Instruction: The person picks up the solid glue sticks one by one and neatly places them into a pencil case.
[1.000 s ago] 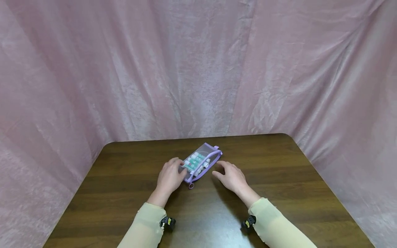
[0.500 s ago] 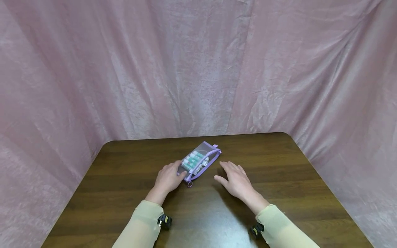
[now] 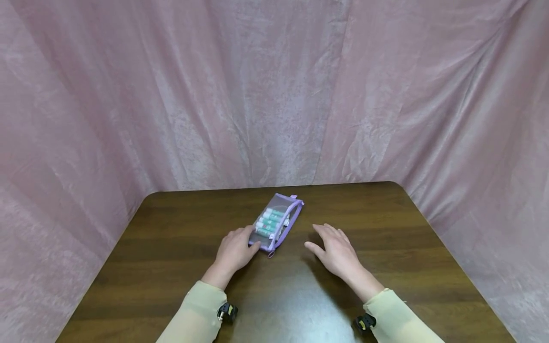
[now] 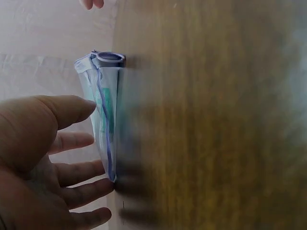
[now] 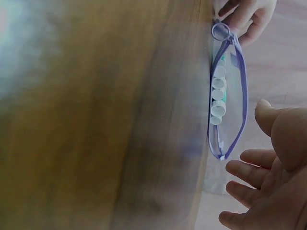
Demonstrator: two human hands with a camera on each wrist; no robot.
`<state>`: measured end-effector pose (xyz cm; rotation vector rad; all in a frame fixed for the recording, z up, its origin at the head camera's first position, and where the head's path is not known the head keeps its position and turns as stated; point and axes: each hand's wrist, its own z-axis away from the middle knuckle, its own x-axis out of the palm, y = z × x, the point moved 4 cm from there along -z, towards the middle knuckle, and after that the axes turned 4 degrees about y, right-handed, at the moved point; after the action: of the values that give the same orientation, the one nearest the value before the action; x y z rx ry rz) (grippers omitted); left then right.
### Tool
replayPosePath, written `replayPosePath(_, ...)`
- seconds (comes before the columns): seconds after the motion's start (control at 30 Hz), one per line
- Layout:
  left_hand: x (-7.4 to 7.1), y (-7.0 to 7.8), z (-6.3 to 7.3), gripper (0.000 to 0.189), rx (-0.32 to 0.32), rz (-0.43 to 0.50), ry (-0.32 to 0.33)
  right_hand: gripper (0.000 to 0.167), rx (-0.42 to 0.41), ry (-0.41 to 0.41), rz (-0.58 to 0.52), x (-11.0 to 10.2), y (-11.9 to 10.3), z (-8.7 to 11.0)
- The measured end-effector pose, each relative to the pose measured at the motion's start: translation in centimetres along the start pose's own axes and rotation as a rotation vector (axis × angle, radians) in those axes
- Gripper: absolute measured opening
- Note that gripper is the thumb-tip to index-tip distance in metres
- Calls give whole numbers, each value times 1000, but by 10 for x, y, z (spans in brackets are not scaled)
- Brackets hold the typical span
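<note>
A see-through zip pouch (image 3: 280, 205) with purple edging lies on the wooden table. Its zipped mouth gapes on the right side, and in the right wrist view white round ends of tubes (image 5: 218, 108) show inside it. Several white and green tubes (image 3: 267, 224) lie side by side in the pouch. A purple ring pull (image 3: 271, 255) hangs at the near corner. My left hand (image 3: 235, 250) is at the pouch's near left end, thumb and fingertips right at its edge, fingers loosely extended. To the right of the pouch and apart from it, my right hand (image 3: 336, 252) holds nothing, fingers spread.
The dark wooden table (image 3: 180, 224) has a rounded far edge close behind the pouch. Pink curtains (image 3: 274, 95) hang beyond it and along both sides. Each sleeve carries a small black wrist camera (image 3: 227, 312).
The pouch has turned counterclockwise, its far end swinging left and its ring pull shifting right. My left hand stays at its near end, while my right hand has drawn away to the right.
</note>
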<state>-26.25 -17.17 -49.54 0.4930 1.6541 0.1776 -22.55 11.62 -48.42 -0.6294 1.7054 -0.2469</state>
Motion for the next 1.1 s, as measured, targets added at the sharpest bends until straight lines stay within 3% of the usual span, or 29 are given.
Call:
replayPosePath(0.3, -3, 11, 10, 50, 100, -54, 28, 67, -15, 29, 20, -8, 5, 5)
replayPosePath(0.5, 2, 16, 19, 47, 127, -70, 0, 65, -31, 56, 28, -14, 7, 11)
replayPosePath(0.7, 1, 22, 22, 44, 171, -86, 16, 65, -54, 73, 35, -19, 7, 6)
replayPosePath(1.1, 6, 35, 34, 46, 239, -70, -11, 73, -112, 91, 155, -16, 8, 8)
